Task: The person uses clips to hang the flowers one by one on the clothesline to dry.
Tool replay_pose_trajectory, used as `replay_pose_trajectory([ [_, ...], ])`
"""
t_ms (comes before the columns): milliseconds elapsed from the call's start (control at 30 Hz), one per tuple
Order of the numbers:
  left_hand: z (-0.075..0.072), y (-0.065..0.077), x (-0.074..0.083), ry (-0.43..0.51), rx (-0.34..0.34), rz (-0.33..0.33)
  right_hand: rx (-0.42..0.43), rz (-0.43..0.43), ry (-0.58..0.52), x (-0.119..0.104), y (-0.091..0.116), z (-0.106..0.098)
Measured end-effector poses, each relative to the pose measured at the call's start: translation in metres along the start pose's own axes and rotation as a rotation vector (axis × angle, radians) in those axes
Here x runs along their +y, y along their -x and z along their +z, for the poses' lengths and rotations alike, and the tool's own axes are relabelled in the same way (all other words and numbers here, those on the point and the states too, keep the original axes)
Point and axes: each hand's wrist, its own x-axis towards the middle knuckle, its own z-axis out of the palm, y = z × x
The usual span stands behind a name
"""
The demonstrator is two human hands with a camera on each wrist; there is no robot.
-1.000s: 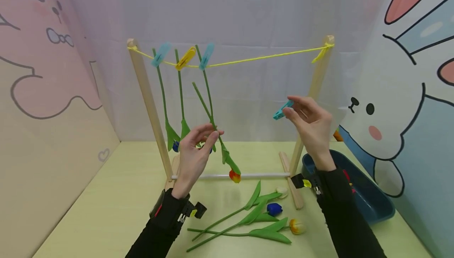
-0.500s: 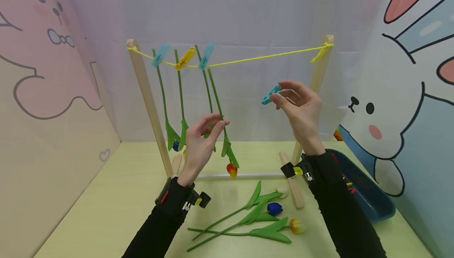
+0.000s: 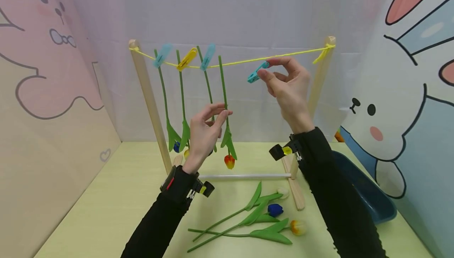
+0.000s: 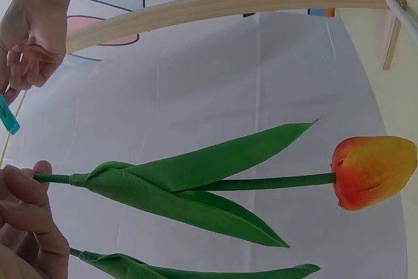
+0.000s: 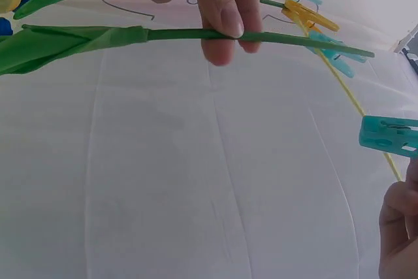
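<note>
My left hand (image 3: 207, 133) pinches the stem of an artificial tulip (image 3: 227, 131), its red-and-yellow bloom pointing down and the stem's top end reaching the height of the yellow string (image 3: 244, 62). Farther right and close to the string, my right hand (image 3: 289, 88) pinches a teal clothespin (image 3: 257, 72) between thumb and fingers. The left wrist view shows the held tulip's bloom (image 4: 373, 173) and leaves closely. On the string's left part, a blue clothespin (image 3: 162, 55), a yellow clothespin (image 3: 186, 59) and another blue clothespin (image 3: 207, 57) each hold a tulip stem; their blooms are partly hidden by my left hand.
Wooden posts (image 3: 149, 104) carry the string at both ends, joined low down by a white rod (image 3: 244, 176). Three tulips (image 3: 244, 222) lie on the table (image 3: 88, 210) in front. At the right stands a dark blue basin (image 3: 372, 199), partly behind my right sleeve.
My left hand has raised the tulip and turned it nearly upright, stem end up at the string. My right hand has moved up and left with the teal clothespin, nearing the string.
</note>
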Motion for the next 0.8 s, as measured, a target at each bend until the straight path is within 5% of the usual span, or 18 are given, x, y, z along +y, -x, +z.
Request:
replay_pose_trajectory([
  [133,-0.006,-0.005,0.134,0.058,-0.013,-0.052,0.011,-0.001,0.004,-0.002,-0.008,0.008],
  [200,-0.008,-0.006,0.171,0.064,-0.010,-0.072,0.017,0.000,0.016,-0.003,-0.012,0.011],
  [267,-0.006,-0.009,0.159,0.056,0.001,-0.064,0.019,-0.005,0.034,-0.004,-0.016,0.015],
  [400,-0.002,-0.014,0.101,0.014,0.019,-0.027,0.014,-0.021,0.041,-0.006,-0.023,0.023],
  [467,-0.001,-0.017,0.085,0.015,0.024,-0.028,0.011,-0.037,0.045,-0.006,-0.026,0.026],
  [567,-0.001,-0.020,0.087,0.006,0.027,-0.030,0.010,-0.063,0.054,-0.006,-0.031,0.031],
  [633,-0.003,-0.020,0.114,0.024,0.018,-0.061,0.012,-0.082,0.066,-0.006,-0.034,0.034],
  [800,-0.001,-0.023,0.119,-0.004,0.026,-0.049,0.032,-0.108,0.091,-0.004,-0.039,0.039],
])
